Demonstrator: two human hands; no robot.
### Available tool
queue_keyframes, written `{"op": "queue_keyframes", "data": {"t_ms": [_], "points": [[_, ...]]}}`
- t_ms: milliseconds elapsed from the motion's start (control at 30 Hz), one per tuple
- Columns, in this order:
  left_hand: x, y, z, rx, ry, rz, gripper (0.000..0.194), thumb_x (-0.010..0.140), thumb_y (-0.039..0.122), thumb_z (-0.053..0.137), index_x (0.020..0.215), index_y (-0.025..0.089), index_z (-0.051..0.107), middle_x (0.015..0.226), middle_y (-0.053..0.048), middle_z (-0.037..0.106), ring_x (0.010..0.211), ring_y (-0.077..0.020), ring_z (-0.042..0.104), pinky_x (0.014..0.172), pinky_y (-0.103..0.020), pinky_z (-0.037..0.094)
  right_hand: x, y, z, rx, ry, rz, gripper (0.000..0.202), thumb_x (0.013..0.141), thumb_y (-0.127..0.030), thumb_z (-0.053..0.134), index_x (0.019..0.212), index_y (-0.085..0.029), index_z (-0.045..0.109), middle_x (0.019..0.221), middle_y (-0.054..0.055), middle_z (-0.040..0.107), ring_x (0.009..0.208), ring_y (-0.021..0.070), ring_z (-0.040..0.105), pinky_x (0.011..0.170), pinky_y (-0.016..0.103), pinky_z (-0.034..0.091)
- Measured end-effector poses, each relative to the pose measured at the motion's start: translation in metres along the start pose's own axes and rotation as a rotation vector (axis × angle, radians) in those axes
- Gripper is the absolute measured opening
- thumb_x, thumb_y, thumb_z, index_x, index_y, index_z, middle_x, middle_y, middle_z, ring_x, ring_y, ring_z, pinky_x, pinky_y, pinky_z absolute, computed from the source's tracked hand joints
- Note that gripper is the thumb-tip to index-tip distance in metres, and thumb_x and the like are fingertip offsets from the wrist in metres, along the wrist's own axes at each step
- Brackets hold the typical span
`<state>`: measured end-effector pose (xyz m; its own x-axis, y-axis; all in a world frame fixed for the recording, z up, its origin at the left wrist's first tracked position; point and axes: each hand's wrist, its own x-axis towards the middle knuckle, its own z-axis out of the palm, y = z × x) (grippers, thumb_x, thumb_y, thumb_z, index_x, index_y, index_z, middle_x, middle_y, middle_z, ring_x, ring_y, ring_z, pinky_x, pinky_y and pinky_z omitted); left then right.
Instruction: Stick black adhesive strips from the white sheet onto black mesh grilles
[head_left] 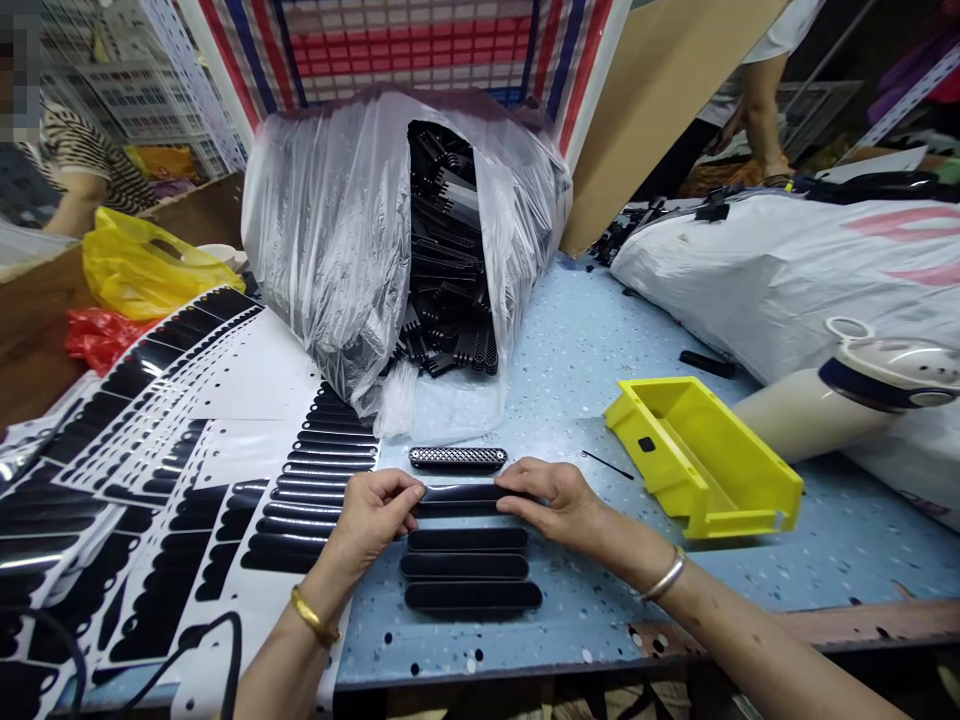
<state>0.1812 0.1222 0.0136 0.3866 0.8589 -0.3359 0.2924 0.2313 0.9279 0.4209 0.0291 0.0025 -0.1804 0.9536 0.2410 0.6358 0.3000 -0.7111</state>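
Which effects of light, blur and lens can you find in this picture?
Head view: glare on the black strips and plastic bag; a pale highlight along the held strip; faint shadow by the yellow bin; softer detail on the person at upper right; pixelated top left corner; apparent wide-lens stretching towards the edges.

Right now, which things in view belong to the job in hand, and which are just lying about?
Likely in the job:
- black strip, in left hand and right hand
- three black pieces nearer the person
- patterned piece just beyond
- sheets of black strips
- clear bag of black parts

Probably lying about:
- yellow bin
- yellow bag
- red bag
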Motion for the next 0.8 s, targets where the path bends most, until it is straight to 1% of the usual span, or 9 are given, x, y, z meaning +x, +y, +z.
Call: {"op": "queue_keyframes", "data": {"t_ms": [100,233,333,500,600,733,800], "points": [[-0.001,0.000,0.000,0.011,0.003,-0.001,0.037,0.057,0.046,0.068,0.065,0.010,0.068,0.047,0.000,0.056,0.042,-0.0103,0.057,0.040,-0.016,0.041,0.000,0.000,0.000,0.034,-0.002,-0.004,0.019,0.090,-0.029,0.062,0.098,-0.018,0.075,0.088,0.007,0.070,0.078,0.0158,0.066,0.071,0.026,0.052],[-0.002,0.000,0.000,0.025,0.008,0.000,0.038,0.057,0.046,0.068,0.067,0.009,0.068,0.048,-0.001,0.058,0.043,-0.0108,0.058,0.040,-0.017,0.042,0.000,0.000,0.000,0.034,-0.013,0.008,0.020,0.091,-0.027,0.060,0.101,-0.019,0.074,0.092,0.008,0.070,0.081,0.0164,0.066,0.073,0.027,0.052],[-0.002,0.000,-0.001,0.024,0.006,-0.003,0.038,0.058,0.046,0.069,0.067,0.009,0.069,0.048,-0.001,0.058,0.044,-0.0108,0.058,0.040,-0.017,0.042,-0.001,-0.001,-0.001,0.049,-0.014,0.020,0.019,0.090,-0.025,0.060,0.101,-0.019,0.074,0.091,0.007,0.070,0.081,0.0160,0.065,0.073,0.026,0.051],[-0.001,-0.003,-0.002,0.032,-0.005,0.024,0.036,0.061,0.045,0.069,0.068,0.010,0.069,0.052,-0.001,0.059,0.045,-0.0108,0.059,0.041,-0.017,0.043,0.001,-0.002,-0.004,0.106,-0.027,0.049,0.019,0.088,-0.028,0.063,0.098,-0.019,0.075,0.090,0.007,0.070,0.081,0.0160,0.065,0.073,0.027,0.052],[0.000,-0.004,-0.002,0.045,-0.009,0.033,0.036,0.061,0.045,0.068,0.066,0.010,0.068,0.052,-0.002,0.060,0.045,-0.0112,0.059,0.042,-0.017,0.043,0.003,0.001,-0.004,0.139,-0.021,0.109,0.019,0.083,-0.032,0.068,0.094,-0.019,0.076,0.089,0.006,0.071,0.078,0.0165,0.066,0.070,0.027,0.051],[0.000,-0.002,0.000,0.025,0.006,0.012,0.036,0.057,0.046,0.068,0.064,0.011,0.067,0.049,-0.001,0.058,0.042,-0.0114,0.057,0.040,-0.017,0.042,0.000,0.001,-0.009,0.157,0.029,0.170,0.022,0.076,-0.032,0.074,0.093,-0.018,0.076,0.085,0.005,0.072,0.070,0.0157,0.065,0.063,0.026,0.052],[0.001,0.000,0.000,0.010,0.002,0.005,0.036,0.056,0.046,0.068,0.063,0.011,0.066,0.047,0.000,0.056,0.042,-0.0113,0.057,0.039,-0.017,0.041,-0.007,-0.003,-0.018,0.136,0.128,0.187,0.023,0.076,-0.032,0.074,0.095,-0.019,0.076,0.088,0.005,0.073,0.072,0.0163,0.067,0.066,0.027,0.054]]}}
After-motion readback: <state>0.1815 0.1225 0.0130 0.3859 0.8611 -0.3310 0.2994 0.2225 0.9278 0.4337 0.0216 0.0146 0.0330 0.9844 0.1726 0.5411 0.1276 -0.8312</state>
